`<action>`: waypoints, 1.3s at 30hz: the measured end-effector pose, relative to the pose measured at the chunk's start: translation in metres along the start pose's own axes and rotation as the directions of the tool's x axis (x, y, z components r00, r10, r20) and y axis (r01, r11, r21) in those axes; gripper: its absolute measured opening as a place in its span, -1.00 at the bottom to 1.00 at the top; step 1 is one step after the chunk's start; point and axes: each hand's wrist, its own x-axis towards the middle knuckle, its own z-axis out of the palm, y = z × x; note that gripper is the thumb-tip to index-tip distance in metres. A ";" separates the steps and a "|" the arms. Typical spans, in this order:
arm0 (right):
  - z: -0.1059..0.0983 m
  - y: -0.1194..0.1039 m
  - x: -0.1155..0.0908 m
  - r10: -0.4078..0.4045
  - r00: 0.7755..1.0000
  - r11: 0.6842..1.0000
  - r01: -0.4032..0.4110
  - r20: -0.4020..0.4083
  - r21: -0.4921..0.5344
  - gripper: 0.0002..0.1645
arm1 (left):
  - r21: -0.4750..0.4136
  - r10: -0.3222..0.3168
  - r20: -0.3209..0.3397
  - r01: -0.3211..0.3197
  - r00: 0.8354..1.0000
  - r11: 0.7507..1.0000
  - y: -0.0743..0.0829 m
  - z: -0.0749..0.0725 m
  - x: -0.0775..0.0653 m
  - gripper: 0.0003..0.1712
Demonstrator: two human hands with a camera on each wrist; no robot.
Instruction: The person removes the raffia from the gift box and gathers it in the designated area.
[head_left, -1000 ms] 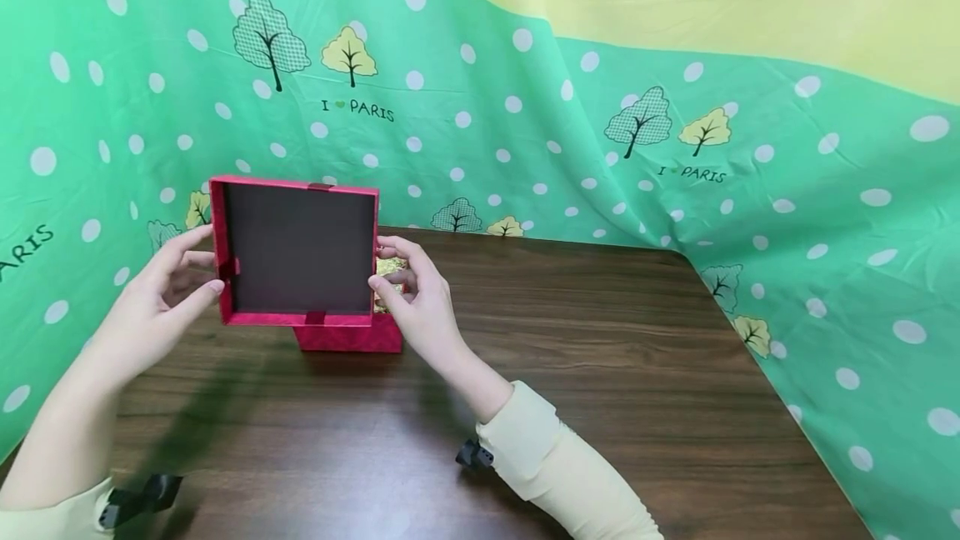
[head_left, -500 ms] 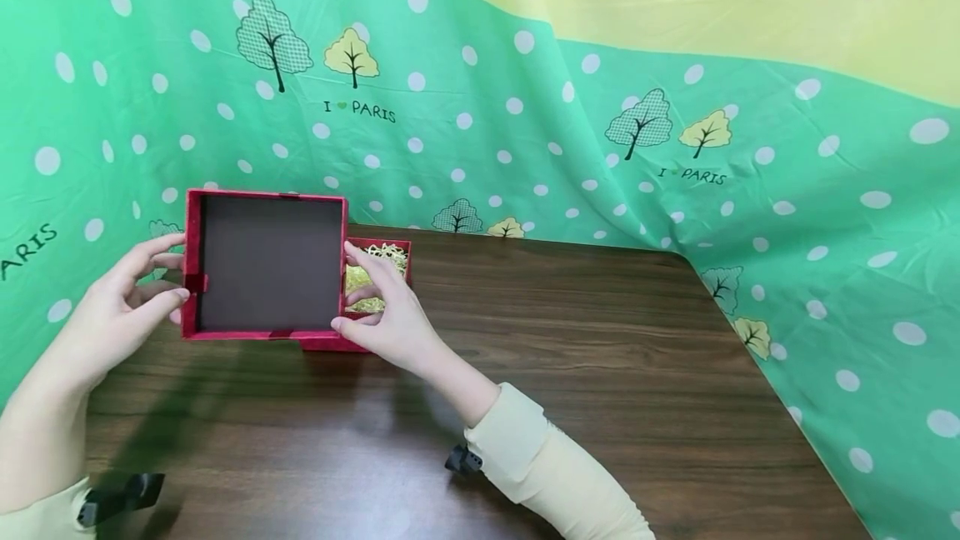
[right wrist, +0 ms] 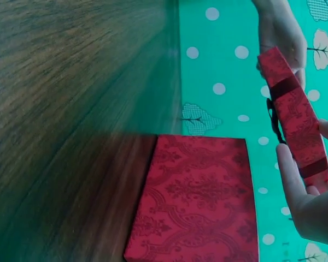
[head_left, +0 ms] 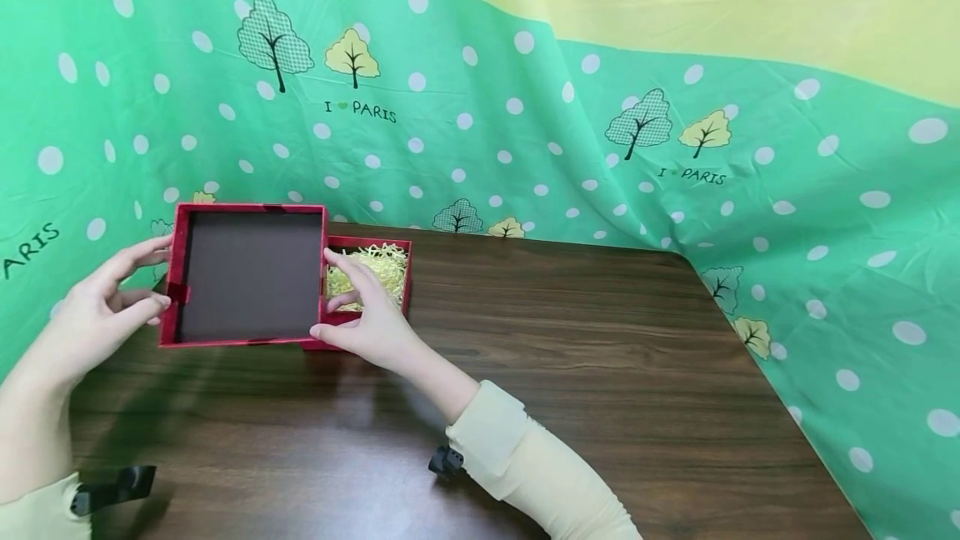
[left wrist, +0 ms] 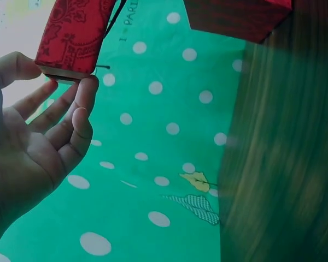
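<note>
Red box lid (head_left: pixel 253 275), pinched at opposite sides by left hand (head_left: pixel 101 311) and right hand (head_left: pixel 371 327), partly screens the open box (right wrist: pixel 199 196) on the bench (head_left: pixel 600 373); uncovering seems underway, next calling for a level set-down.

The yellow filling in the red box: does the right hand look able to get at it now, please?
Probably not without letting go first: the right hand is close to the exposed yellow filling, but it is holding the lid.
</note>
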 end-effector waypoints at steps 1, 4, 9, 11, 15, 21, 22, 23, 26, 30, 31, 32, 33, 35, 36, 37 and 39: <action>0.002 0.005 0.001 0.006 1.000 1.000 -0.006 -0.008 -0.007 0.01 | 0.010 0.000 0.003 0.000 1.000 1.000 -0.001 -0.001 0.000 -0.18; 0.006 0.016 0.004 0.020 1.000 0.999 -0.020 -0.017 -0.048 0.03 | 0.029 -0.012 0.013 0.011 1.000 1.000 -0.005 -0.002 0.001 -0.18; 0.013 0.022 0.004 0.016 1.000 0.993 -0.016 -0.001 -0.115 0.06 | 0.073 -0.041 0.026 0.039 0.999 0.997 -0.011 -0.004 0.001 -0.19; 0.015 0.022 0.005 0.019 1.000 0.992 -0.018 0.006 -0.121 0.06 | 0.087 -0.059 0.030 0.056 0.998 0.995 -0.014 -0.004 0.001 -0.19; 0.020 0.023 0.005 0.057 0.998 0.992 -0.055 0.017 -0.111 0.06 | 0.096 -0.085 0.042 0.080 0.996 0.992 -0.017 -0.005 0.000 -0.19; 0.031 0.027 0.005 0.124 0.992 0.990 -0.122 0.026 -0.065 0.05 | 0.101 -0.106 0.061 0.100 0.992 0.990 -0.024 -0.009 0.000 -0.22; 0.033 0.028 0.005 0.131 0.991 0.990 -0.129 0.023 -0.063 0.05 | 0.105 -0.112 0.064 0.105 0.992 0.989 -0.025 -0.010 0.000 -0.23; 0.035 0.028 0.005 0.136 0.990 0.989 -0.135 0.022 -0.061 0.05 | 0.110 -0.117 0.067 0.109 0.991 0.988 -0.026 -0.010 0.000 -0.24; 0.041 0.031 0.006 0.142 0.990 0.987 -0.140 0.019 -0.075 0.05 | 0.126 -0.134 0.073 0.124 0.988 0.984 -0.028 -0.012 0.000 -0.25; 0.046 0.034 0.007 0.128 0.991 0.989 -0.124 0.037 -0.084 0.04 | 0.138 -0.142 0.083 0.130 0.986 0.982 -0.031 -0.013 -0.001 -0.25; 0.046 0.034 0.008 0.122 0.991 0.989 -0.118 0.045 -0.087 0.04 | 0.139 -0.143 0.085 0.131 0.986 0.982 -0.032 -0.013 -0.002 -0.25; 0.047 0.034 0.008 0.117 0.992 0.990 -0.112 0.053 -0.090 0.04 | 0.137 -0.146 0.088 0.133 0.985 0.982 -0.033 -0.013 -0.003 -0.25; 0.047 0.034 0.009 0.112 0.992 0.990 -0.106 0.062 -0.096 0.04 | 0.136 -0.151 0.090 0.138 0.985 0.981 -0.034 -0.013 -0.003 -0.25; 0.049 0.033 0.010 0.112 0.991 0.988 -0.102 0.080 -0.114 0.04 | 0.136 -0.159 0.093 0.145 0.983 0.980 -0.037 -0.013 -0.004 -0.26; 0.049 0.033 0.010 0.117 0.989 0.987 -0.105 0.090 -0.123 0.04 | 0.138 -0.163 0.094 0.149 0.982 0.979 -0.038 -0.013 -0.004 -0.26; 0.049 0.033 0.011 0.125 0.987 0.985 -0.111 0.100 -0.135 0.04 | 0.146 -0.168 0.096 0.153 0.981 0.977 -0.040 -0.013 -0.005 -0.27; 0.050 0.034 0.011 0.144 0.982 0.981 -0.125 0.121 -0.150 0.05 | 0.172 -0.170 0.102 0.151 0.980 0.973 -0.044 -0.014 -0.005 -0.29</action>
